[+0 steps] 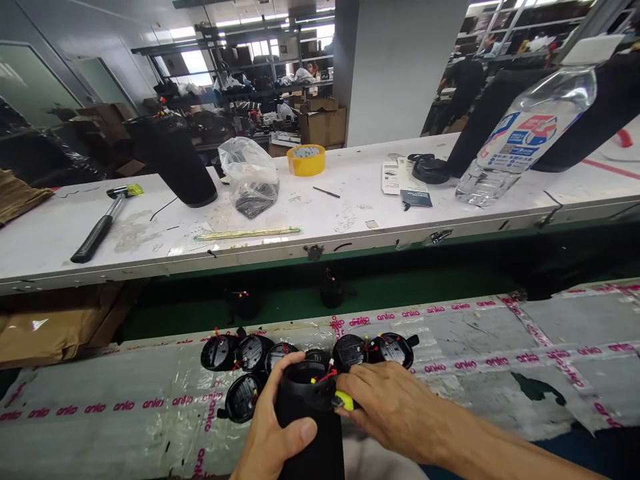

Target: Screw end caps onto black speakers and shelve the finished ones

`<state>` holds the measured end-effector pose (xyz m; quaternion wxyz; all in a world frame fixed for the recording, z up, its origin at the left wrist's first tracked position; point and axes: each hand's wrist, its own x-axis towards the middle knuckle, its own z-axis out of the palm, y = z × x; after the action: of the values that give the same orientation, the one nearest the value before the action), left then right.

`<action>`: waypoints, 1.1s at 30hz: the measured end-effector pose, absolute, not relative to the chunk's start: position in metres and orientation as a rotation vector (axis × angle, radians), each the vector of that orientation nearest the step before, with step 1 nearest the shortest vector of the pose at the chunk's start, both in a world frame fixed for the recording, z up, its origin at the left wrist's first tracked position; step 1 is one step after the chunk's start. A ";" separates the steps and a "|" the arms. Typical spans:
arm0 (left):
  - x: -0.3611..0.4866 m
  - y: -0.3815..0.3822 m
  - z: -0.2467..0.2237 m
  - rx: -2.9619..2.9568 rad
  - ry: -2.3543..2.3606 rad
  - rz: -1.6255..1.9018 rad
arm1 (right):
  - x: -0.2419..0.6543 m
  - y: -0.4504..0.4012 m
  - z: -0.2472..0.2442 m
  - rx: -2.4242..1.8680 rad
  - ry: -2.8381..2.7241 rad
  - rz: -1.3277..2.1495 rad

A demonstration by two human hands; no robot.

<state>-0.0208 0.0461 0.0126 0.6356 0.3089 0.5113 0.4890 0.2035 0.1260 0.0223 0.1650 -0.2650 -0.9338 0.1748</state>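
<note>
My left hand [277, 427] wraps round a black cylindrical speaker housing [311, 437], its fingers on the far left side and its thumb across the front. The housing stands roughly upright with its open top towards me. Red wires with small white and yellow connectors [324, 375] stick out at the rim. A yellow tool [344, 401], mostly covered by the fingers, is gripped in my right hand [380, 403] against the housing's upper right edge; its tip and exact kind are hidden. Just beyond the hands lie several round black caps [251, 352] with wires.
A raised white bench [280, 257] runs across, bearing a hammer [103, 223], yellow tape roll [306, 161], plastic bag [250, 177], another black cylinder [175, 160] and a water bottle [530, 127]. The lower surface [150, 427] is covered with taped plastic sheeting. Cardboard [55, 323] lies left.
</note>
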 end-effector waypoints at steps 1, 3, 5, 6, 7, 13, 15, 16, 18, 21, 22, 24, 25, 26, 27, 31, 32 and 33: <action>-0.021 0.045 0.010 0.634 1.114 1.136 | 0.206 0.127 0.020 -0.758 -2.548 0.589; -0.022 0.042 0.006 0.514 1.022 1.167 | 0.211 0.130 0.017 -0.844 -2.360 0.759; -0.021 0.040 0.001 0.459 0.959 1.193 | 0.213 0.130 0.016 -0.990 -2.266 0.925; -0.021 0.039 -0.002 0.449 0.930 1.206 | 0.212 0.128 0.017 -1.062 -2.253 1.022; -0.019 0.039 -0.004 0.440 0.900 1.221 | 0.210 0.126 0.017 -1.120 -2.247 1.130; -0.004 0.047 -0.025 0.397 0.991 1.434 | 0.185 0.107 0.015 -1.423 -2.002 1.587; -0.003 0.048 -0.030 0.531 1.266 1.536 | 0.179 0.105 0.013 -1.490 -1.892 1.563; -0.003 0.048 -0.030 0.606 1.411 1.546 | 0.178 0.105 0.012 -1.520 -1.844 1.550; -0.004 0.046 -0.029 0.713 1.636 1.480 | 0.177 0.105 0.012 -1.580 -1.787 1.537; -0.004 0.044 -0.021 0.748 1.728 1.324 | 0.179 0.103 0.015 -1.626 -1.810 1.521; -0.003 0.044 -0.019 0.730 1.713 1.291 | 0.180 0.102 0.017 -1.636 -1.824 1.514; -0.001 0.045 -0.018 0.684 1.659 1.255 | 0.182 0.101 0.020 -1.644 -1.844 1.496; 0.000 0.046 -0.018 0.665 1.638 1.250 | 0.183 0.101 0.022 -1.642 -1.857 1.483; 0.000 0.047 -0.020 0.651 1.620 1.249 | 0.184 0.101 0.023 -1.635 -1.877 1.463; 0.000 0.048 -0.021 0.636 1.598 1.251 | 0.185 0.101 0.024 -1.621 -1.906 1.442; -0.007 0.052 -0.026 0.466 1.352 1.261 | 0.188 0.102 0.026 -1.539 -1.972 1.381; -0.009 0.053 -0.027 0.416 1.278 1.270 | 0.189 0.103 0.026 -1.521 -1.954 1.384; -0.011 0.054 -0.028 0.378 1.216 1.279 | 0.189 0.104 0.026 -1.507 -1.924 1.398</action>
<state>-0.0108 0.0539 -0.0278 0.6198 0.1643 0.5287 0.5562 0.1893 0.1039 0.0260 0.1622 -0.5282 -0.6742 0.4901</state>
